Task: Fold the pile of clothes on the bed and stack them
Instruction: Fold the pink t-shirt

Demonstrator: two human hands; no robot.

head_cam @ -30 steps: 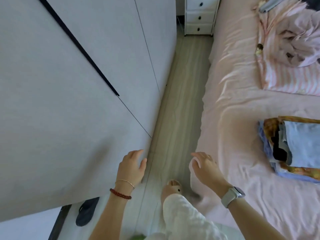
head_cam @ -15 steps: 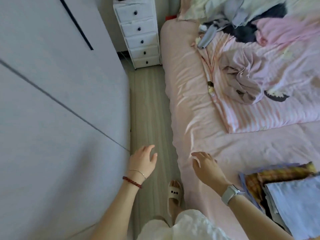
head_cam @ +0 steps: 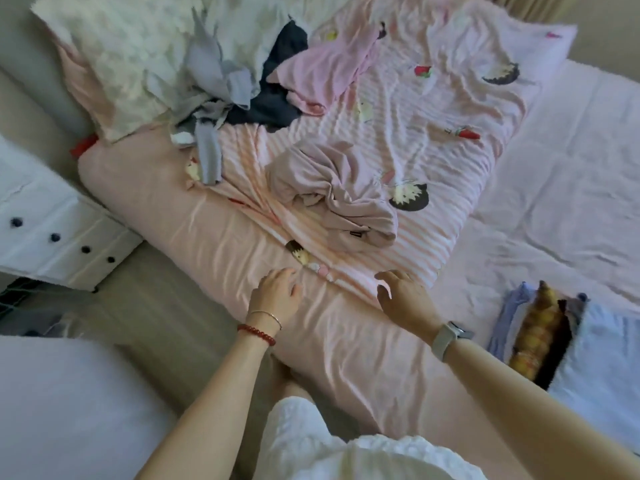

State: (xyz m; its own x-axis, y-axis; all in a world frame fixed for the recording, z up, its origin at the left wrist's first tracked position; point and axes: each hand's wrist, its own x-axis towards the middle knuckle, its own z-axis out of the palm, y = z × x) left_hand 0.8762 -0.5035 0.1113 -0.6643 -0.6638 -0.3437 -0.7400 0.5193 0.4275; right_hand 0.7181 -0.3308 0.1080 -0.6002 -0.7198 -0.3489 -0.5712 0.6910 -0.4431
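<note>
A crumpled mauve garment [head_cam: 332, 195] lies on the striped cartoon quilt [head_cam: 433, 133] in the middle of the bed. Farther back is a loose pile: grey strips [head_cam: 211, 98], a dark navy piece [head_cam: 277, 98] and a pink garment [head_cam: 329, 67]. A stack of folded clothes [head_cam: 561, 341] sits at the right on the pink sheet. My left hand [head_cam: 277, 296] and my right hand [head_cam: 403, 299] hover over the sheet near the quilt's near edge, fingers relaxed, holding nothing.
A cream blanket [head_cam: 131, 57] lies at the bed's head. A white drawer unit [head_cam: 59, 223] stands left of the bed, with wooden floor [head_cam: 166, 306] beside it. A white bedspread [head_cam: 571, 185] covers the right side. My leg in white shorts [head_cam: 329, 445] is at the bottom.
The view swung from the wardrobe and floor onto the bed. Both hands moved from above the floor and bed edge to above the sheet near the quilt.
</note>
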